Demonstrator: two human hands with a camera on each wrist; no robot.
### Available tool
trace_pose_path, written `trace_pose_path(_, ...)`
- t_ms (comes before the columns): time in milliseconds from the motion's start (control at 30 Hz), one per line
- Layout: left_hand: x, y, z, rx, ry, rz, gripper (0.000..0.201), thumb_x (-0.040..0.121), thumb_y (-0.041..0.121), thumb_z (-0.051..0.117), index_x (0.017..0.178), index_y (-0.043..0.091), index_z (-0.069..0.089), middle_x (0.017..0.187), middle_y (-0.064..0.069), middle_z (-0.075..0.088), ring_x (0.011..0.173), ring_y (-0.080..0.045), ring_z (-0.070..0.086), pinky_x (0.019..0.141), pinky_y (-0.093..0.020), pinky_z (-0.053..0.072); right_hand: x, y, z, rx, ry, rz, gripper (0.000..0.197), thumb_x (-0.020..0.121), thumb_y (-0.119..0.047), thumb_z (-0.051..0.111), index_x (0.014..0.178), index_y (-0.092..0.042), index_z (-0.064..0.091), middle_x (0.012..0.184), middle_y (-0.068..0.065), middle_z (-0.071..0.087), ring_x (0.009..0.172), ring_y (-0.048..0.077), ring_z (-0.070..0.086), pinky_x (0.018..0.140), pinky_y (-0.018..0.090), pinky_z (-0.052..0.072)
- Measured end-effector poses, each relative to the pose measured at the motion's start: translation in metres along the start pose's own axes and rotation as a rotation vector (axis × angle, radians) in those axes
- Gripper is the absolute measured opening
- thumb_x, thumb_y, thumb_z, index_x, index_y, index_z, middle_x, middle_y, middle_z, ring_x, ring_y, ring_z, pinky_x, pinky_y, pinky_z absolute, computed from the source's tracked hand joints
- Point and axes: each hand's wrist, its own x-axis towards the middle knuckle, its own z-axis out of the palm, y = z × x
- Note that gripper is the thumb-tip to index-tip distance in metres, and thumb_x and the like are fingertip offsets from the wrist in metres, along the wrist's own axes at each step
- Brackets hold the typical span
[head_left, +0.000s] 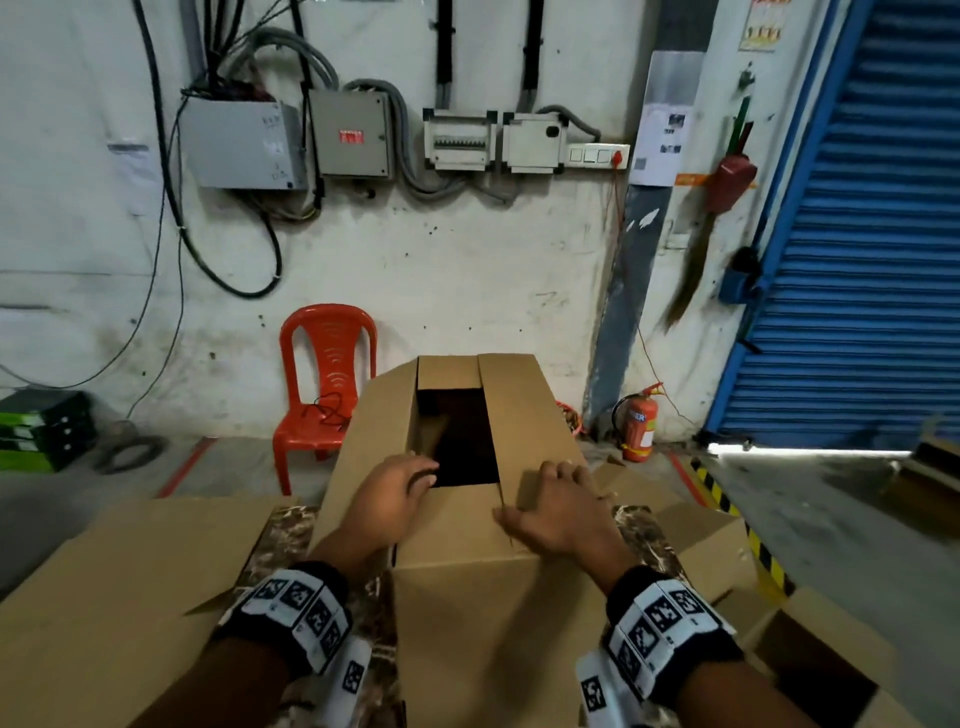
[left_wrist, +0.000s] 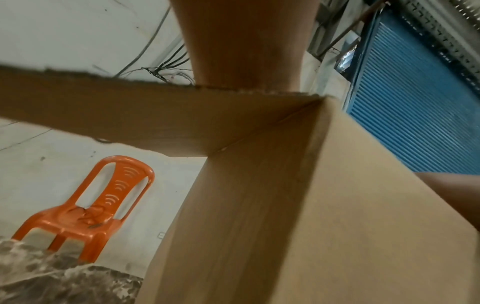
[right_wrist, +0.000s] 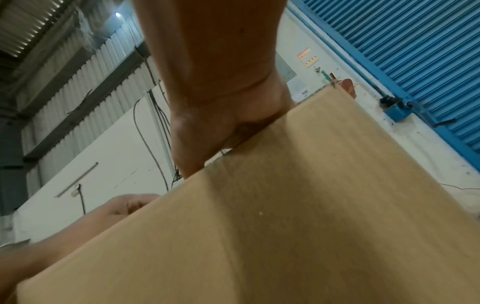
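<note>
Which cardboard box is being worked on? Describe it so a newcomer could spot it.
Find the red plastic chair against the white wall. Just in front of it, on the marble-patterned table, stands the cardboard box. Unlike the opened-out cardboard either side, it stands upright, the left hand and right hand rest on its top flaps, and a dark gap shows between those flaps.

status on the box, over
Left hand resting on left flap, right hand flat on right flap. Cardboard box top partly folded, dark gap open down the middle. Nothing lying on the flaps.
</note>
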Motion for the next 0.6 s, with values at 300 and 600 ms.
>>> trace_pose_path(300,0.006,-0.010,0.004,-0.026,-0.120,-0.084,0.048,0.094,0.044,0.043,0.096,0.008,0.074,0.110,-0.013,0.071,0.128,-0.022,0.051,0.100,-0.026,0.035,0.009,-0.001,-0.108,0.277,0.297,0.029,0.021,0.088,-0.024,0.061,0.096,-0.006,0.068,0.092,0.015,0.070,0.083,0.031,0.068,0.075,0.046,0.059)
trace_pose_path(600,0.007,-0.015,0.008,-0.143,-0.065,-0.022,0.015,0.096,0.015,0.059,0.094,0.012,0.073,0.110,-0.007,0.071,0.128,-0.023,0.049,0.106,-0.034,0.034,0.000,0.100,-0.063,-0.032,0.296,0.252,0.022,0.098,-0.016,0.044,0.103,-0.006,0.063,0.104,0.014,0.068,0.095,0.030,0.066,0.082,0.038,0.053)
